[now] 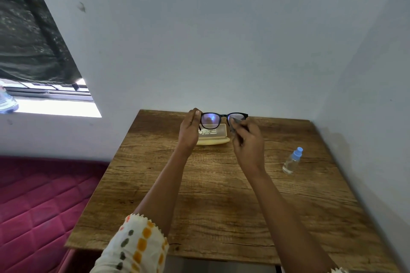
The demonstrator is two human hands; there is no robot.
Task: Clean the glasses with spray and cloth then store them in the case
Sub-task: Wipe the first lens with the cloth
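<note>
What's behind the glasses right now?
The open yellow case sits on the table behind the glasses. The left hand covers its left end; its inside isn't visible.

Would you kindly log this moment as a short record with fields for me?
surface: wooden table
glasses: black frame, held up above the table
left hand: grips the frame's left end
right hand: presses a grey cloth to the right lens
case: cream, open, on the table behind the hands
spray bottle: clear, blue cap, standing at right, untouched
stage: wiping
</note>
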